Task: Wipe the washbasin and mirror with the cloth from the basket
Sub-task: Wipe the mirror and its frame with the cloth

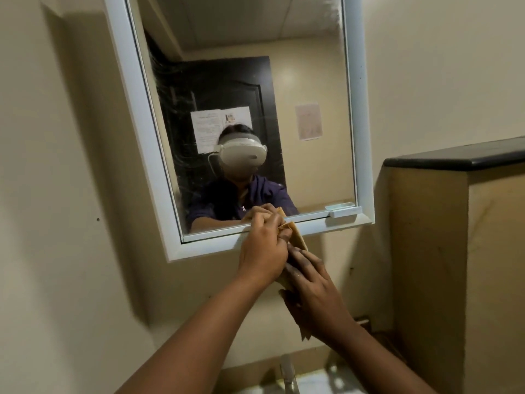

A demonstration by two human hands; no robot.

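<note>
We note the left hand (pixel 262 245) pinching the cloth (pixel 297 237) at the mirror (pixel 250 109) frame's lower edge, right hand (pixel 315 291) gripping its hanging lower part, so the cloth's long axis runs up toward the glass directly above.

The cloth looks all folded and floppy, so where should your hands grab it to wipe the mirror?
Probably grip the cloth by its folded top, coming from below: it stands upright against the mirror frame, lower part dangling.
</note>
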